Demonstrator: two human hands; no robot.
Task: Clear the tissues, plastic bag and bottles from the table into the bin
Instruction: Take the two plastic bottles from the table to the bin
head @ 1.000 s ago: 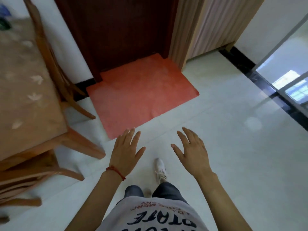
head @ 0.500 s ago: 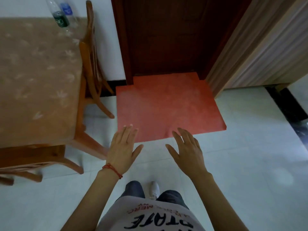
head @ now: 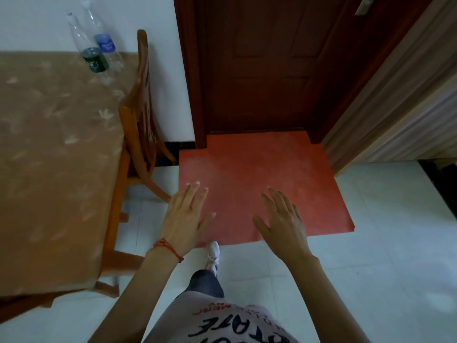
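A person stands beside a desk [head: 57,149], both hands held out empty over the floor.

The left hand [head: 184,215] and right hand [head: 282,219] are spread flat, fingers apart, palms down, touching nothing, above a red mat [head: 259,174] before a dark wooden door [head: 267,65]. Two clear plastic bottles, one green-labelled [head: 92,58] and one blue-labelled [head: 105,43], stand touching at the desk's far corner by the wall, well apart from both hands. A wooden chair [head: 141,115] sits against the desk's edge.
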